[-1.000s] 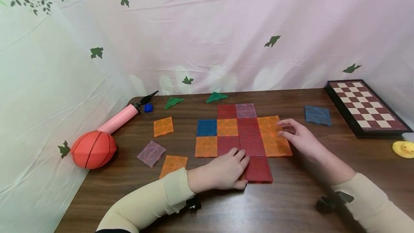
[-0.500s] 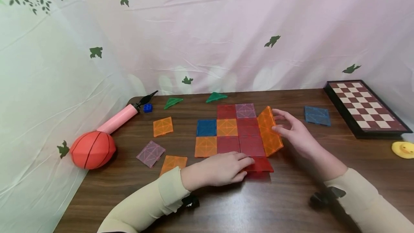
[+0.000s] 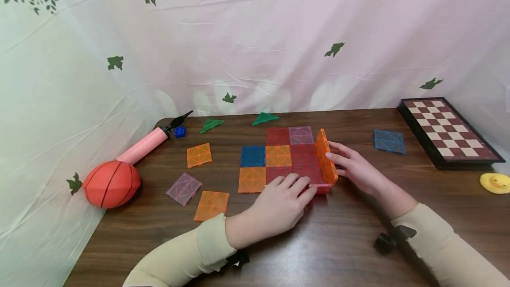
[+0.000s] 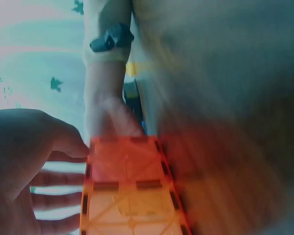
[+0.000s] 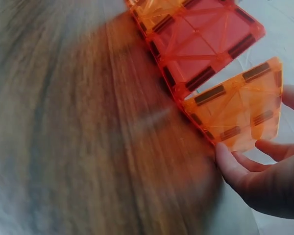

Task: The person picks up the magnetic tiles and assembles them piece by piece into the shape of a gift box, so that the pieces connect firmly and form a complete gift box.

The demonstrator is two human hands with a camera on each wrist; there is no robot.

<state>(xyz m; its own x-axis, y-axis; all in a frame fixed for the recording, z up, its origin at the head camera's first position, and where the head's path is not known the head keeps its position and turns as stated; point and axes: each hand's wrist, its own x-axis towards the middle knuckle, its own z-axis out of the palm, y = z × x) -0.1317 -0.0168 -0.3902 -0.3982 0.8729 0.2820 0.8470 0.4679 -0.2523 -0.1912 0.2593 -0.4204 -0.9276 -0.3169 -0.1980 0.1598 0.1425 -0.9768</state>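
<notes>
Magnetic tiles lie joined flat on the table, among them a blue tile (image 3: 253,157) and a purple tile (image 3: 301,135). Along their right side a pair of orange tiles (image 3: 326,158) stands up on edge, its top held by my right hand (image 3: 354,167), thumb and fingers at the edge. At the front, my left hand (image 3: 280,205) grips the top of a raised row. That row is a red tile (image 4: 127,161) beside an orange tile (image 4: 132,213); my hand hides much of it in the head view. A narrow gap shows between the two raised walls in the right wrist view.
Loose orange tiles (image 3: 199,156), a tilted purple tile (image 3: 184,188) and two green triangles (image 3: 264,118) lie around. A pink pump (image 3: 143,146) and red ball (image 3: 112,184) stand left. Right are a blue tile (image 3: 389,141), a checkerboard (image 3: 452,129) and a yellow duck (image 3: 495,183).
The orange pair on the right has swung up from flat to nearly upright with my right hand. My left hand has raised the front red and orange row from the table to upright.
</notes>
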